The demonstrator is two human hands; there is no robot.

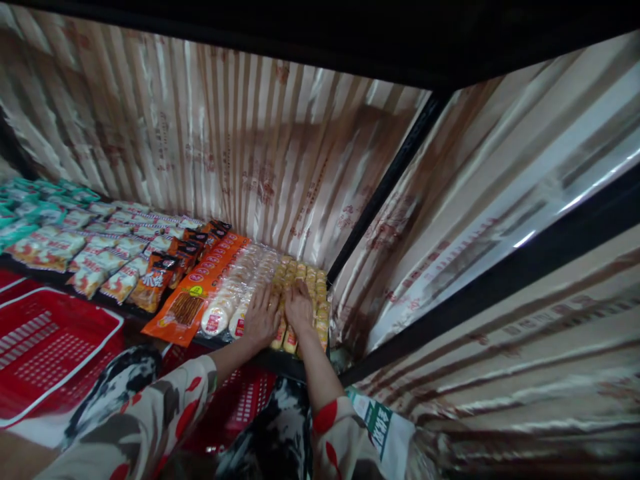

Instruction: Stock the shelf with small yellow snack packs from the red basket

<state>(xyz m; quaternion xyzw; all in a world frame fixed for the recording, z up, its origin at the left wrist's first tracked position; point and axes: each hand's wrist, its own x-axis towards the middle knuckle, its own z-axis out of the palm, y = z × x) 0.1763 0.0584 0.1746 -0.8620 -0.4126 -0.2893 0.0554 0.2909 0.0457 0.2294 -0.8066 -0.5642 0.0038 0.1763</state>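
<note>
My left hand (263,315) lies with outstretched fingers over the border between clear packs of round white crackers (217,321) and tightly set rows of yellow snack packs (321,297). Close beside it, my right hand (299,308) rests on the yellow packs, its fingers reaching forward and pressed down on their tops. Neither hand has a pack lifted. An orange packet (181,312) picturing brown sticks lies just left of the white crackers. Some yellow packs are hidden beneath my hands.
White-and-orange snack bags (117,257) and green bags (37,200) fill the shelf leftward. A red basket (55,340) with a white handle stands below it. Striped plastic sheeting (240,147) hangs behind, and a dark frame bar (390,180) rises at the corner.
</note>
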